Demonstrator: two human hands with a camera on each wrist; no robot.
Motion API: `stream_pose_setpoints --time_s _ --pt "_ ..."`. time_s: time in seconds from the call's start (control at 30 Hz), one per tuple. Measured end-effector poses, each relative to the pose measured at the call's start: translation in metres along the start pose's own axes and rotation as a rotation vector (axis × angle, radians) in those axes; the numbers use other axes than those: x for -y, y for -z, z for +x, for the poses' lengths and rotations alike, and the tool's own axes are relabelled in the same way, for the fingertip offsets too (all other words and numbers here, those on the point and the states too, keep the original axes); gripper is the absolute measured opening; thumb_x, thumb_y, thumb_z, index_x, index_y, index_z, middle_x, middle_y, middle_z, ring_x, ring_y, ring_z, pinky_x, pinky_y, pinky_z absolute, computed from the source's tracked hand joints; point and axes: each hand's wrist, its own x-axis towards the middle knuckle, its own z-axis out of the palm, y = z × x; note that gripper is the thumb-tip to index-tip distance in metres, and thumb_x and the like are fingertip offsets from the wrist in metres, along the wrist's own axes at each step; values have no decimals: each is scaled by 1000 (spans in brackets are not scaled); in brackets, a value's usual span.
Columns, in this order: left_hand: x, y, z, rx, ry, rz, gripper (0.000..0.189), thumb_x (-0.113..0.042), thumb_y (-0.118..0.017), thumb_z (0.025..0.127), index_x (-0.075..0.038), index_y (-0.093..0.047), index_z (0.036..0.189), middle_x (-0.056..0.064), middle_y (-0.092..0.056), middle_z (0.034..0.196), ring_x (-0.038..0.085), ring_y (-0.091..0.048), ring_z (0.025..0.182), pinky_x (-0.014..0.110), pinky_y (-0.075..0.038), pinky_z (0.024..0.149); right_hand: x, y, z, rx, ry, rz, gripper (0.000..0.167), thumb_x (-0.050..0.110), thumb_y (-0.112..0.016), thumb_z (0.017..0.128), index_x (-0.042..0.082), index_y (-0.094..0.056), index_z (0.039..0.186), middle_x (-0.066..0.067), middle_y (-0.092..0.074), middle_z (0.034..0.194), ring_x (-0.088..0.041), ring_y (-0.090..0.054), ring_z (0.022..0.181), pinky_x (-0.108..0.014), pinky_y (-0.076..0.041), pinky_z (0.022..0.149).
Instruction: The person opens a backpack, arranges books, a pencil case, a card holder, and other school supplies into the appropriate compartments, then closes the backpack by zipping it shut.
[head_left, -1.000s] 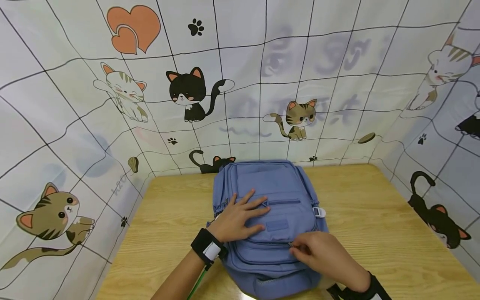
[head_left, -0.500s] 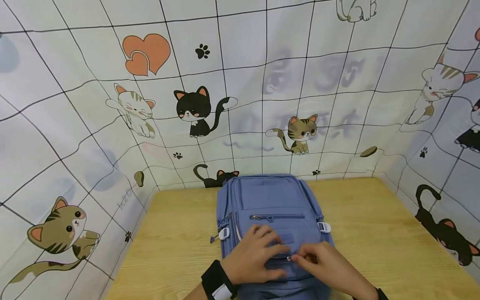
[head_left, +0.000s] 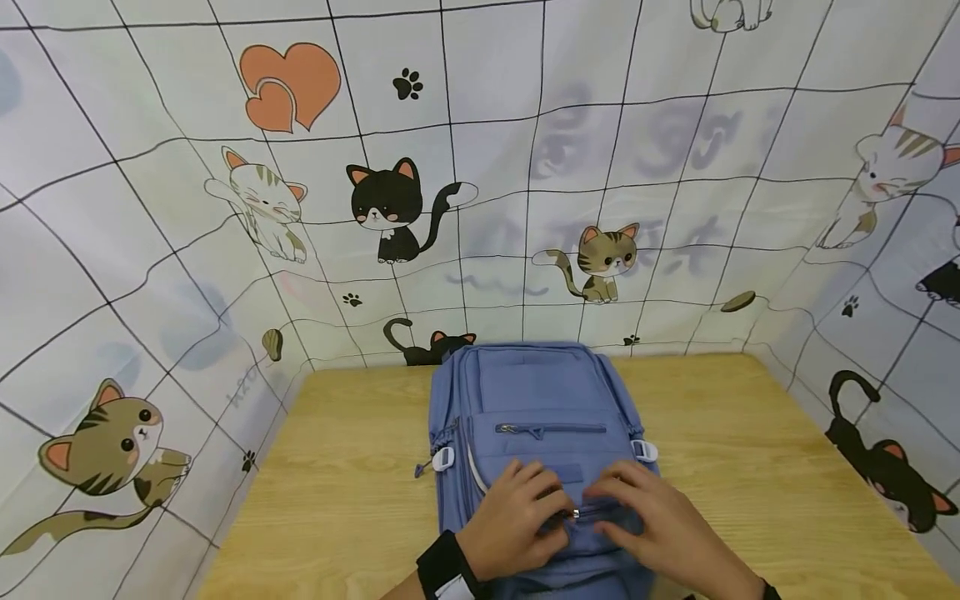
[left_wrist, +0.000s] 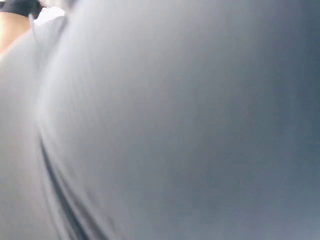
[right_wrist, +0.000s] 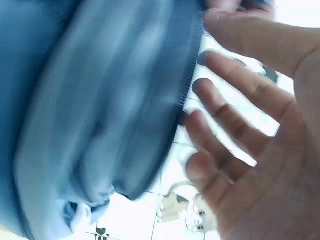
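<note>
A blue backpack (head_left: 551, 387) lies front side up on the wooden table. My left hand (head_left: 517, 517) is over its lower front pocket, fingers bent and thumb drawn in beside a small metal zipper pull (head_left: 576, 513), which it pinches at the pocket's zipper. Facing it from the right, my right hand (head_left: 648, 521) is spread, thumb apart from the fingers, close over the same zipper. In the right wrist view its loosely bent fingers (right_wrist: 215, 95) are beside the blue fabric and hold nothing. Blurred fabric (left_wrist: 175, 120) fills most of the left wrist view.
An upper pocket zipper (head_left: 551, 429) crosses the backpack above the hands. White buckles (head_left: 443, 459) are on both its sides. Bare wooden table (head_left: 360, 467) surrounds it, and a cat-patterned cloth (head_left: 495, 167) hangs behind and at both sides.
My left hand has slid from flat on the upper pocket down to the lower zipper, its fingers bending. My right hand has let go of the zipper pull and spread. The head view has tilted.
</note>
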Motion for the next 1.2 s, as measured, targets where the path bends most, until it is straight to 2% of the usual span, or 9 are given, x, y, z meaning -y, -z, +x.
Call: stream_pose_setpoints --time_s 0.07,0.17,0.3,0.4,0.6,0.7,0.83,1.0,1.2 --pt "-1 3 -2 -29 39 -31 11 -21 -57 85 -29 -61 88 -13 -50 86 1 -36 78 21 -29 73 -2 -6 2 -19 60 -146 30 35 -76 72 38 -60 97 23 -51 99 4 -44 86 -17 -44 70" --pt "-3 6 -5 -95 82 -40 9 -22 -58 87 -29 -63 83 -13 -50 84 1 -35 78 21 -29 74 -4 -12 4 -46 96 -232 25 36 -76 72 40 -58 90 25 -51 94 5 -42 86 -14 -41 73" --pt "-1 11 -14 -213 130 -25 12 -24 -64 85 -29 -59 75 -14 -49 78 4 -36 80 24 -28 79 -8 -14 5 -85 89 -232 26 32 -77 70 40 -57 85 26 -52 88 7 -40 81 -10 -37 72" --pt "6 16 -24 -289 172 -26 15 -21 -68 82 -29 -58 75 -14 -47 77 5 -37 82 27 -26 80 -10 -12 5 -85 80 -231 25 32 -76 71 40 -57 86 26 -52 88 7 -40 80 -10 -35 74" --pt "28 26 -41 -374 276 -102 21 -13 -71 79 -25 -54 75 -11 -43 73 6 -35 81 23 -27 78 -14 -9 5 -78 46 -217 21 33 -73 74 39 -57 85 24 -53 87 5 -40 79 -12 -35 74" --pt "37 29 -47 -393 306 -135 23 -11 -72 78 -23 -53 75 -9 -41 70 7 -34 80 22 -26 76 -15 -9 4 -83 38 -217 21 34 -74 73 39 -57 85 25 -53 87 5 -40 78 -12 -34 73" --pt "43 31 -51 -367 316 -122 23 -14 -72 80 -24 -51 75 -8 -40 70 6 -33 79 23 -25 74 -14 -12 4 -95 32 -215 24 32 -76 71 40 -57 84 27 -52 86 6 -40 78 -12 -35 72" --pt "52 35 -54 -343 335 -116 16 -17 -71 81 -24 -56 78 -9 -39 72 5 -32 78 21 -25 71 -11 -16 3 -96 24 -184 28 29 -78 69 41 -56 83 28 -51 85 7 -42 79 -13 -38 74" --pt "72 40 -61 -332 382 -146 9 -17 -70 82 -22 -62 82 -6 -41 72 6 -32 76 18 -26 69 -8 -20 3 -86 25 -151 28 29 -78 69 41 -56 83 29 -51 86 8 -45 81 -9 -33 80"
